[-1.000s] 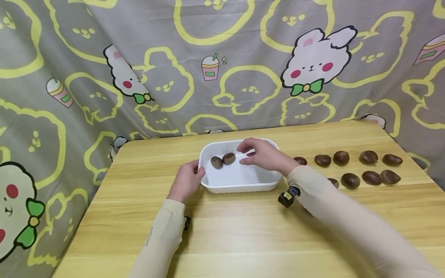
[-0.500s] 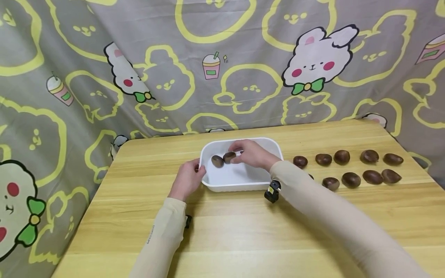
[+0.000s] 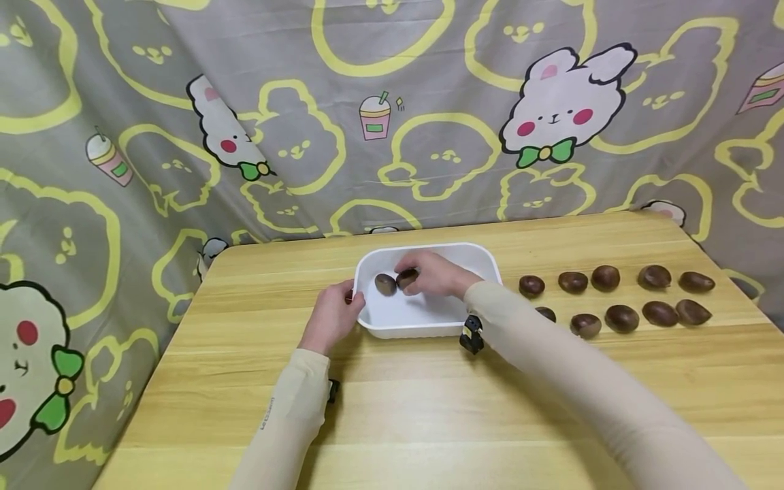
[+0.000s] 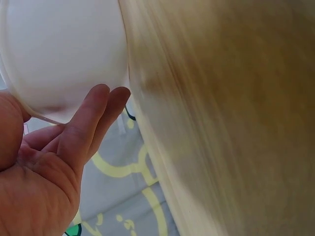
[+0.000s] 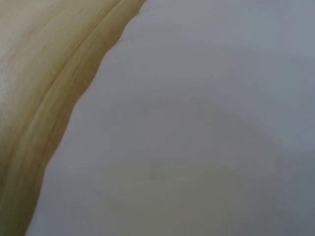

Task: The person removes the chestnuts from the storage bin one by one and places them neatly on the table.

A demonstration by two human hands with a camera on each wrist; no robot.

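A white rectangular tub with rounded corners stands on the wooden table. My left hand holds its left end; in the left wrist view the thumb lies at the rim, and the fingers stretch along the outside wall. Inside the tub, my right hand pinches a brown chestnut, partly hidden by the fingers. Another chestnut lies just left of it on the tub's floor. The right wrist view is filled mostly by the tub's pale wall, with no hand showing.
Several chestnuts lie in two rough rows right of the tub, among them a back-row chestnut and a front-row chestnut. The right forearm passes close to the front row. A patterned curtain hangs behind the table.
My right hand has moved left inside the tub and taken hold of the right-hand chestnut there. The left hand stays at the tub's left end.
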